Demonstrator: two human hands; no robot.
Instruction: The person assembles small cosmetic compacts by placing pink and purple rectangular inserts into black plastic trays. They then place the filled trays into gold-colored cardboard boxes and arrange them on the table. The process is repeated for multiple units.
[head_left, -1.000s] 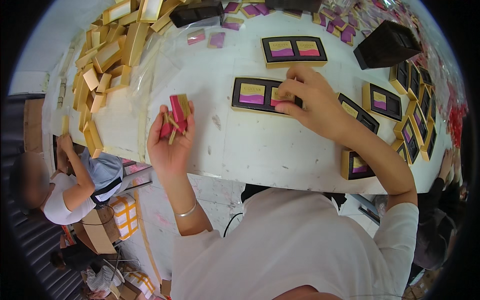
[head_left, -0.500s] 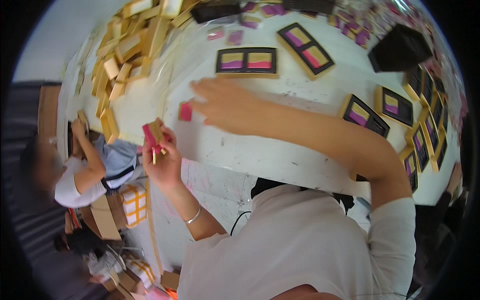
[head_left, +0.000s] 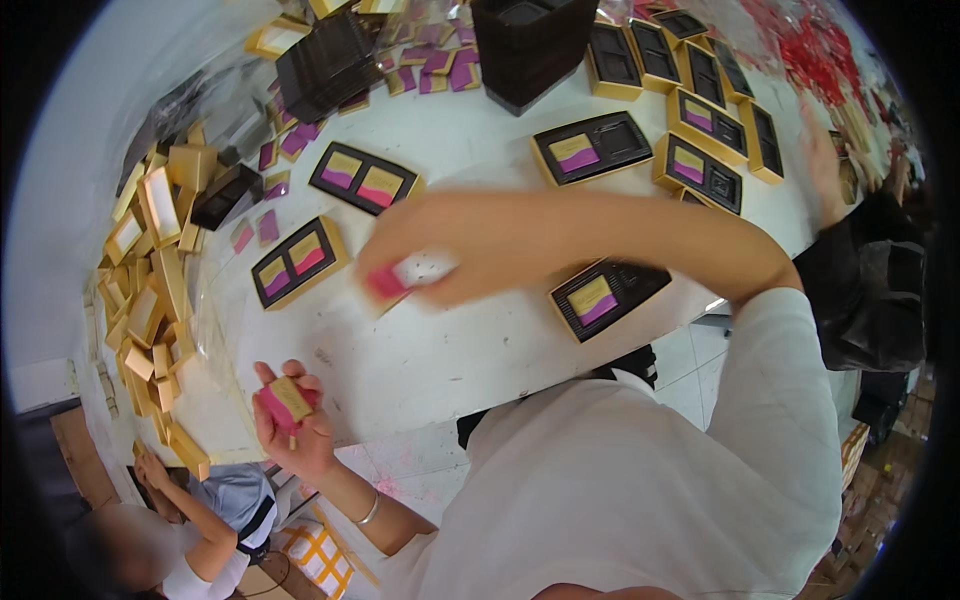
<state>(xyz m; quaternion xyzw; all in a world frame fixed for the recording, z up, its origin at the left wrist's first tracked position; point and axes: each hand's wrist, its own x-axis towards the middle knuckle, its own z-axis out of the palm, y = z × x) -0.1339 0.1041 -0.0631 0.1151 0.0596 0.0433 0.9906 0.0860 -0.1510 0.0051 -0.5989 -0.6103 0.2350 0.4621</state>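
Observation:
My left hand [head_left: 298,430] is closed around small pink-and-gold packets [head_left: 290,401], palm up at the table's front edge. Over the middle of the table my right hand [head_left: 430,240], smeared by motion, pinches a pink packet [head_left: 384,284]. Left of it lie two gold-rimmed boxes with black trays; the nearer box [head_left: 285,290] and the farther box [head_left: 347,195] each hold a purple and a pink packet. Below my right forearm sits a box [head_left: 640,285] with a purple packet in one compartment and the other bare. Another such box [head_left: 625,137] lies beyond the forearm.
Gold cartons [head_left: 150,300] are heaped at the left. Stacks of black trays [head_left: 525,50] and loose purple packets [head_left: 435,65] lie at the back. Several gold-rimmed boxes [head_left: 705,75] stand at the far right. A person [head_left: 200,545] works at lower left; another person's arm [head_left: 822,165] shows at right.
The view has swung to the right. My right hand, earlier reaching with spread fingers near a pink packet on the table, now has a pink packet in it. The left hand still holds its packets.

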